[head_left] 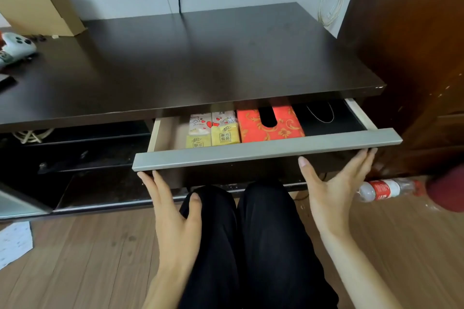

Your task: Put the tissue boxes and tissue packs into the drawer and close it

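Drawer (266, 152) half open, holding red tissue box (270, 125) and tissue packs (213, 130); left hand (175, 216) and right hand (334, 188) flat against its front, each grip spread apart.

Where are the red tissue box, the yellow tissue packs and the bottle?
red tissue box (283, 128): head view, patterned top face.
yellow tissue packs (225, 136): head view, right pack's front.
bottle (383, 189): head view, red label.

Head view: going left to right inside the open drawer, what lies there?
Bare pale drawer floor → yellow tissue packs, with white printed packs just behind them → red tissue box → thin looped cord on a dark area.
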`<state>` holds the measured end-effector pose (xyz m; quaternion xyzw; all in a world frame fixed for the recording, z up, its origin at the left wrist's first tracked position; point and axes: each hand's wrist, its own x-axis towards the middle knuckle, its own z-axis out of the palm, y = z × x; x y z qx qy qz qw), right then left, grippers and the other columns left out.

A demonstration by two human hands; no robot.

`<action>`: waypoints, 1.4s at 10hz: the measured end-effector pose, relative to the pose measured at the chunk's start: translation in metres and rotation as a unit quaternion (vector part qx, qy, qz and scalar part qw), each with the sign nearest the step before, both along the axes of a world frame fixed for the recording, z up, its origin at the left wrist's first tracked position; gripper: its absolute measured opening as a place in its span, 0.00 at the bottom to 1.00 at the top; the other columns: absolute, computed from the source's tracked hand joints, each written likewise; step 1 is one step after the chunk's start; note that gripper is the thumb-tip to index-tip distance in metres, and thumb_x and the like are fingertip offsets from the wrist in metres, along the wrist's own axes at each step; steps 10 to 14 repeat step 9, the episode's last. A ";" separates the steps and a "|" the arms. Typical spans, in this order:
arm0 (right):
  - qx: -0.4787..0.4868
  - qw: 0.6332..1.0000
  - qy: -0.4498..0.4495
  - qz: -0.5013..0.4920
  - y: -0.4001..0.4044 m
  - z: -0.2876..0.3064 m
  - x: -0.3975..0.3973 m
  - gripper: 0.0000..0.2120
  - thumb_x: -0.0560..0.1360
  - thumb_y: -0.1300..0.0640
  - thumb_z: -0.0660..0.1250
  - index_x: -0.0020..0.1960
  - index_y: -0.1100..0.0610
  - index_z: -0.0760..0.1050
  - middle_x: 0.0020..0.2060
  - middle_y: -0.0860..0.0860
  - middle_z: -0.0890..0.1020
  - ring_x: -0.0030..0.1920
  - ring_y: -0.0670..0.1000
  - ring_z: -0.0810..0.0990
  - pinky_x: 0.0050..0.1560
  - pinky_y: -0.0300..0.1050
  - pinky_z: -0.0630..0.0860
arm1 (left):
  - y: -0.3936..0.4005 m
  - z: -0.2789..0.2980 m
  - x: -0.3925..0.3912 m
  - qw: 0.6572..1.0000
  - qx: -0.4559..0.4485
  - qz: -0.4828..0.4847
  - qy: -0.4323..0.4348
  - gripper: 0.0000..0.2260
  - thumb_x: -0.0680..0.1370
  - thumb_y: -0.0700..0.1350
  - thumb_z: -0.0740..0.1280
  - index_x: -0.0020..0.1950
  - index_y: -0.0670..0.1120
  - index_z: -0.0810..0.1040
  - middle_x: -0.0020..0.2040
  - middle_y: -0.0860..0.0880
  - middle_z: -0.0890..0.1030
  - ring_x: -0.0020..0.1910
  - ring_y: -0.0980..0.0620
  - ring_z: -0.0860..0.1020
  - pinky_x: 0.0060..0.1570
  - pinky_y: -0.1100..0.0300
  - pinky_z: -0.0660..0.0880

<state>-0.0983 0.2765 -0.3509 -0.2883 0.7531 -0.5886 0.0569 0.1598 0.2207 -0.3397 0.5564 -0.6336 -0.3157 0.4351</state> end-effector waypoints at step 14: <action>0.217 0.954 0.165 0.125 -0.072 0.006 -0.078 0.34 0.81 0.59 0.70 0.83 0.57 0.59 0.83 0.54 0.60 0.81 0.56 0.63 0.71 0.51 0.71 | -0.137 0.006 0.019 0.973 -0.064 -0.100 -0.198 0.27 0.79 0.40 0.66 0.78 0.47 0.65 0.76 0.50 0.69 0.75 0.54 0.66 0.70 0.55 0.67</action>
